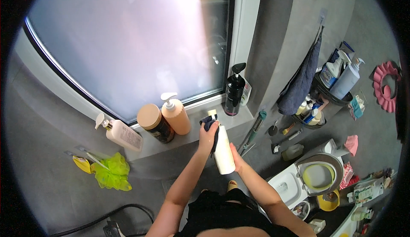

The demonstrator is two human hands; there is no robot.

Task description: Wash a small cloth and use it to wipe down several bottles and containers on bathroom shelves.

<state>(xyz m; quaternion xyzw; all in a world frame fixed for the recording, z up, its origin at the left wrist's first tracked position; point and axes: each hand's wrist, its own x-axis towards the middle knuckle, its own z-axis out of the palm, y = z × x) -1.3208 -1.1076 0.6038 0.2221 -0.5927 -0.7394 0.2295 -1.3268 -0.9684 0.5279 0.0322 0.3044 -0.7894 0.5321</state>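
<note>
Both hands have hold of a cream pump bottle (pixel 225 152), tilted in front of my body. My left hand (pixel 208 138) presses a dark cloth (pixel 209 123) around its neck, just below the pale pump head (pixel 212 112). Against the right side of the bottle's lower body rests my right hand (pixel 236 159), its fingers mostly hidden behind the bottle. Beyond them, on the window sill (pixel 189 142), stand a peach pump bottle (pixel 176 116), a dark jar with a tan lid (pixel 155 123), a pale pink pump bottle (pixel 123 135) and a black pump bottle (pixel 234 92).
A frosted window (pixel 137 44) rises behind the sill. At left hangs a green mesh bath puff (pixel 112 173). On the right are a hanging dark towel (pixel 301 76), corner shelves (pixel 331 94) with several bottles, and a toilet (pixel 288 189) with its lid raised. A black hose (pixel 105 217) lies lower left.
</note>
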